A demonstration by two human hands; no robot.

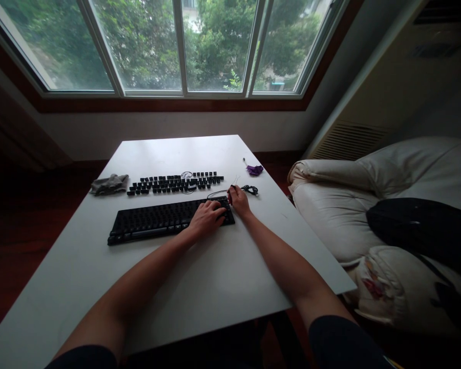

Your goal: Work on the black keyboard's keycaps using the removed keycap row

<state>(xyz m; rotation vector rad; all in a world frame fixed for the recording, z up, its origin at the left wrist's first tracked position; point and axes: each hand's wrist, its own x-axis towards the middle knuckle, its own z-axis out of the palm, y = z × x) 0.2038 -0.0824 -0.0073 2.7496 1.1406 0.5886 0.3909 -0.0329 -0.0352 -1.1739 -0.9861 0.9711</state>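
A black keyboard (149, 220) lies at a slight slant on the white table. My left hand (207, 216) rests on its right end, fingers stretched and a little apart over the keys. Just past that end, my right hand (238, 200) is closed on a wire keycap puller (236, 180), whose thin wires stick up above the fingers. A small dark piece shows at the fingertips, too small to make out. Behind the keyboard, loose black keycaps (165, 185) stand in several rows. The black cable (250, 190) lies coiled beyond my right hand.
A grey cloth (109, 184) lies at the table's left edge, and a purple cloth-like item (255, 170) at the far right. Thin white loops lie among the keycaps. To the right stands a cream sofa (318, 205) with a black bag (422, 230) on it. Windows are ahead.
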